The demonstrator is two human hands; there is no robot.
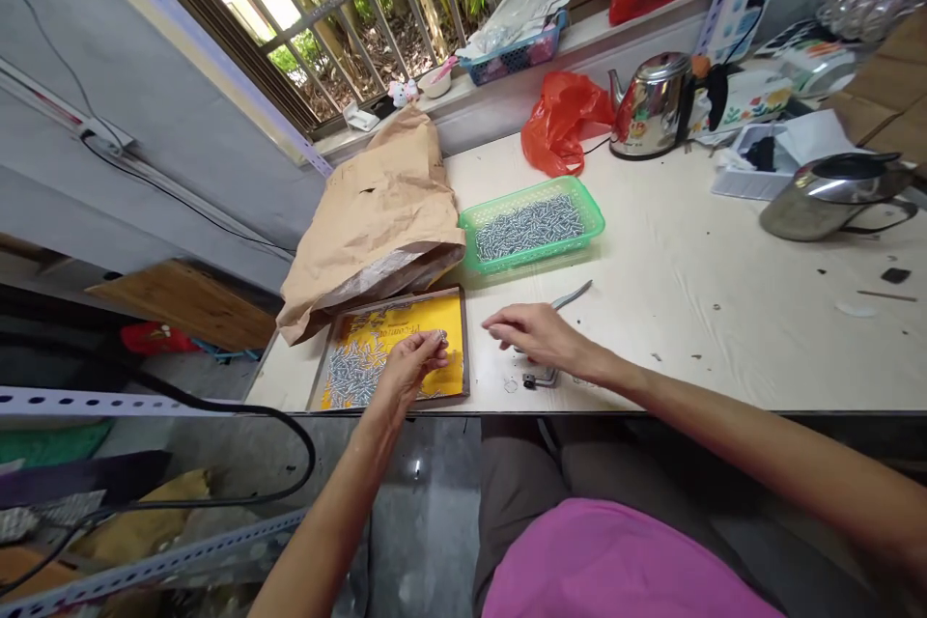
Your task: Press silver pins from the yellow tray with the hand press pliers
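Note:
My left hand (414,359) is over a shallow tray (464,348) lined with yellow printed material. Its thumb and fingers pinch a small metal pin (442,335). Loose silvery metal pins (354,375) fill the tray's left part. To the right, my right hand (540,333) hovers over the table, fingers loosely bent and slightly apart, with nothing visible in them. A grey-handled tool (574,295), perhaps pliers, lies partly hidden behind it. Just below sits a small metal fixture (540,379) with a black end. A green basket (532,261) beyond holds many similar pins.
A large brown paper bag (377,203) stands against the tray's far side. Farther back are a red plastic bag (565,121) and a steel kettle (656,106). A metal pitcher (832,198) and small scraps lie to the right. The table's front edge is close to my lap.

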